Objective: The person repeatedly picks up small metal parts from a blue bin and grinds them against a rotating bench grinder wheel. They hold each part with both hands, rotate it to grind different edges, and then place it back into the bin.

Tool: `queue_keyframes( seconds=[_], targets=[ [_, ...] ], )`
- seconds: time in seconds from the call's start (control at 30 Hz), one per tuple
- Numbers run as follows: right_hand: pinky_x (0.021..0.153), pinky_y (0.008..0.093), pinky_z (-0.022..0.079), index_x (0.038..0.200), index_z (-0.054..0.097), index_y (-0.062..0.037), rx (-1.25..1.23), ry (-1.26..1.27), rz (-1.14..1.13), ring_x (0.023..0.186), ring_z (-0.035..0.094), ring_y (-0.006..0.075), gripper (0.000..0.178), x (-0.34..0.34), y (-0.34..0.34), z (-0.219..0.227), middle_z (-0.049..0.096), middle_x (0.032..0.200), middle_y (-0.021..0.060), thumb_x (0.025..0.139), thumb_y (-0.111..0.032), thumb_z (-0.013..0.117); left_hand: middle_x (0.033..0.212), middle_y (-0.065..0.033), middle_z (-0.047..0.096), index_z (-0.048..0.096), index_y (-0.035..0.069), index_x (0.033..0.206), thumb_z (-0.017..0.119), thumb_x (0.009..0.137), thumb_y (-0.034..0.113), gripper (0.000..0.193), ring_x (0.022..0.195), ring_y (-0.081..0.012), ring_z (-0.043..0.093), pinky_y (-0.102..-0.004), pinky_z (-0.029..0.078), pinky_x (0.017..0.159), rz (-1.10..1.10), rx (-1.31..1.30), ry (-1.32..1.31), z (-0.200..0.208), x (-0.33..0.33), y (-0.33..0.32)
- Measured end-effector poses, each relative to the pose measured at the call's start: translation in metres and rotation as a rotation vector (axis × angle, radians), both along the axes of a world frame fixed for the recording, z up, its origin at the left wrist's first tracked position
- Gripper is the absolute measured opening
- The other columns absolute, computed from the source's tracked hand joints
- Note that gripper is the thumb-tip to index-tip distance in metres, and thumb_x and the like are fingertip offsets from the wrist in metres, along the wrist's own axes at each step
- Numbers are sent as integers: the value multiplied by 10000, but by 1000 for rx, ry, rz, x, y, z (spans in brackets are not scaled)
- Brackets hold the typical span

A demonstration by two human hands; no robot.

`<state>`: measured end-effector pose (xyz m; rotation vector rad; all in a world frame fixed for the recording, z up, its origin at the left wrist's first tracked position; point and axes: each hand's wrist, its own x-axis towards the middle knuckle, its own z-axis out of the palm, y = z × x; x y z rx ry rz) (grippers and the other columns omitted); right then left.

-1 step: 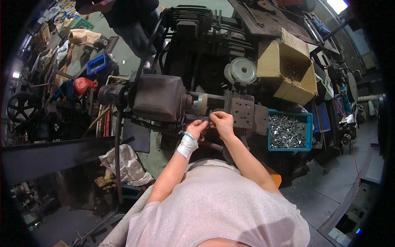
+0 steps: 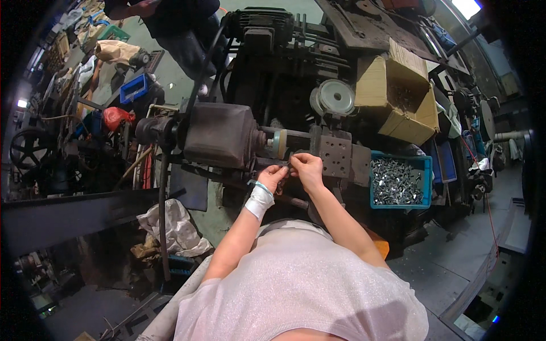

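Observation:
My left hand (image 2: 272,177) and my right hand (image 2: 307,169) meet at the front of a dark, greasy machine (image 2: 219,135). Both are closed, fingertips pinched close together around something small and dark that I cannot make out. Just beyond my fingers is the machine's round spindle end (image 2: 279,144), with a pale, brass-toned rim. To the right of my right hand sits a metal block with several holes (image 2: 335,156). A white wrap (image 2: 260,202) and a light blue band circle my left wrist.
Right of the machine stands a teal crate (image 2: 427,182) full of small shiny metal parts (image 2: 397,181). Behind it is an open cardboard box (image 2: 406,122). A round metal disc (image 2: 335,97) tops the machine. Another person (image 2: 185,40) stands at the far left. A crumpled whitish sack (image 2: 173,226) lies left of me.

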<state>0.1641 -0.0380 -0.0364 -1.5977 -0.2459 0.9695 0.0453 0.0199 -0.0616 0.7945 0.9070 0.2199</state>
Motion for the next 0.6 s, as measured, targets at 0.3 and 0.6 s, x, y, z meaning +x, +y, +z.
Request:
queue_keyframes(
  seconds=[0.3, 0.6],
  targets=[
    [482, 254, 424, 771, 643, 19, -88, -245, 8, 518, 547, 108, 143, 6, 15, -27, 609, 609, 91, 695, -101, 630, 568, 7, 489, 554, 64, 690, 584, 764, 222, 178, 429, -83, 425, -231, 338, 329, 91, 139, 113, -9, 14, 3],
    [471, 229, 423, 761, 640, 28, -43, -249, -11, 505, 532, 97, 122, 5, 17, -26, 600, 605, 69, 697, -75, 626, 578, 0, 508, 542, 67, 696, 575, 778, 218, 175, 414, -89, 423, -232, 332, 326, 109, 132, 113, -3, 15, 2]
  ],
)
